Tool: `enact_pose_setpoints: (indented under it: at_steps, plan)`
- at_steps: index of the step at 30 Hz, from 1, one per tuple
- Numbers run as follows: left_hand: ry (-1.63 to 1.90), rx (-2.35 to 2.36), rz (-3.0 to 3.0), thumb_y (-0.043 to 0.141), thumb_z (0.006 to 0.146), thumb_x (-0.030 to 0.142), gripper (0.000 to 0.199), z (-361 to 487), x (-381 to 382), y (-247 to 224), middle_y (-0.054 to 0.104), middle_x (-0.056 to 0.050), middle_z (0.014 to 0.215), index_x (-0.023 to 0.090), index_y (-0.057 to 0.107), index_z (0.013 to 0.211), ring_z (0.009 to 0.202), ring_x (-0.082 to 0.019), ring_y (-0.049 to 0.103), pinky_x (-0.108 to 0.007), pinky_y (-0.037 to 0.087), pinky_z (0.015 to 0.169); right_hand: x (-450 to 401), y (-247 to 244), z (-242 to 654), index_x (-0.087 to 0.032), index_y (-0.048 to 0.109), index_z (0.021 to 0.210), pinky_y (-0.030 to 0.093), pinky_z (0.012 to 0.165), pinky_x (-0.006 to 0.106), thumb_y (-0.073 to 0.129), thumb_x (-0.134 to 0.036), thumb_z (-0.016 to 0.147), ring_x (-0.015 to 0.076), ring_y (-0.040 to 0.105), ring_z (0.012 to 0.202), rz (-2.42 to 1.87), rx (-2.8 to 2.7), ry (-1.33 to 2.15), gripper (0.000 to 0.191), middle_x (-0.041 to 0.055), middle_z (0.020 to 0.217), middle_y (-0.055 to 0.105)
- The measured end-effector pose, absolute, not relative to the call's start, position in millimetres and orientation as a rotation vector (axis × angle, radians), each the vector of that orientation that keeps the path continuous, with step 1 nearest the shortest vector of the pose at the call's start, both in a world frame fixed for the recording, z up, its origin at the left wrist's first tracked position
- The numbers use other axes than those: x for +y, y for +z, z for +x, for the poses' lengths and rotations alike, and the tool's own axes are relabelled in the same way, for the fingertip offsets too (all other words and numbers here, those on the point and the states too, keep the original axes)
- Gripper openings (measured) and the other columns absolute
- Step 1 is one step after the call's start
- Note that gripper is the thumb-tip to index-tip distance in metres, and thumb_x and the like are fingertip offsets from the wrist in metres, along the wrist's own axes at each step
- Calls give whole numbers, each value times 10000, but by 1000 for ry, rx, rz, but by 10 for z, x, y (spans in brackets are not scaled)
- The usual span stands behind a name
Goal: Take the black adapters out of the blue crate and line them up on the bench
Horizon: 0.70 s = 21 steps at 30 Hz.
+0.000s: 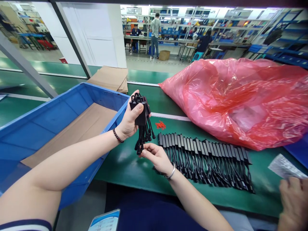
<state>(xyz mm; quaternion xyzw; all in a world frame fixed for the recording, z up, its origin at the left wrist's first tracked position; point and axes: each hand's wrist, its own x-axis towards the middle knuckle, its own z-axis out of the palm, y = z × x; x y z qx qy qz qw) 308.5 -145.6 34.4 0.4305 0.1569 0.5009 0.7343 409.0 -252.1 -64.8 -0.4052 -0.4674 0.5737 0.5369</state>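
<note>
My left hand (pixel 131 118) is closed around a bundle of black cabled modules (pixel 141 110), raised over the bench beside the blue bin. Their short cables hang down and end in small round connectors. Just below, my right hand (pixel 156 157) pinches one of these hanging connectors (pixel 139 150) between thumb and fingers. To the right, a long row of similar black modules (pixel 204 147) lies side by side on the green bench, cables pointing toward me. A small heap of orange-red rings (pixel 160 125) sits behind the row's left end.
A blue bin (pixel 60 96) lined with cardboard stands at the left. Cardboard sheets (pixel 108 77) lie behind it. A large pink plastic bag (pixel 228 96) fills the back right. Another person's hand (pixel 295 199) is at the right edge, near a clear plastic bag (pixel 286 166).
</note>
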Motion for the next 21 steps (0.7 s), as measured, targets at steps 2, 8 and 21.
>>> enact_pose_setpoints:
  at_steps: [2, 8, 21]
  plan:
    - [1099, 330, 933, 724, 657, 383, 769, 3081, -1449, 334, 611, -5, 910, 285, 341, 1316, 774, -151, 638, -279, 535, 724, -2548, -681, 4083, -160, 603, 956, 494, 713, 295, 603, -368, 788, 137, 623, 731, -973, -1126, 1368, 267, 34, 805, 655]
    - [1096, 316, 934, 701, 686, 383, 707, 3075, -1401, 311, 605, -5, 920, 293, 359, 1298, 772, -158, 634, -307, 551, 719, -2645, -704, 4210, -181, 570, 961, 454, 566, 245, 541, -349, 838, 113, 558, 605, -1138, -1151, 1025, 211, 22, 726, 620]
    - [805, 308, 822, 570, 805, 386, 434, 3171, -1723, 191, 534, -34, 1218, 235, 506, 1206, 1127, -182, 502, -306, 411, 976, -2257, -36, 4262, -303, 279, 1385, 151, 1084, 523, 597, -431, 755, 320, 114, 1352, -1017, -1712, 185, 718, 6, 1477, 163]
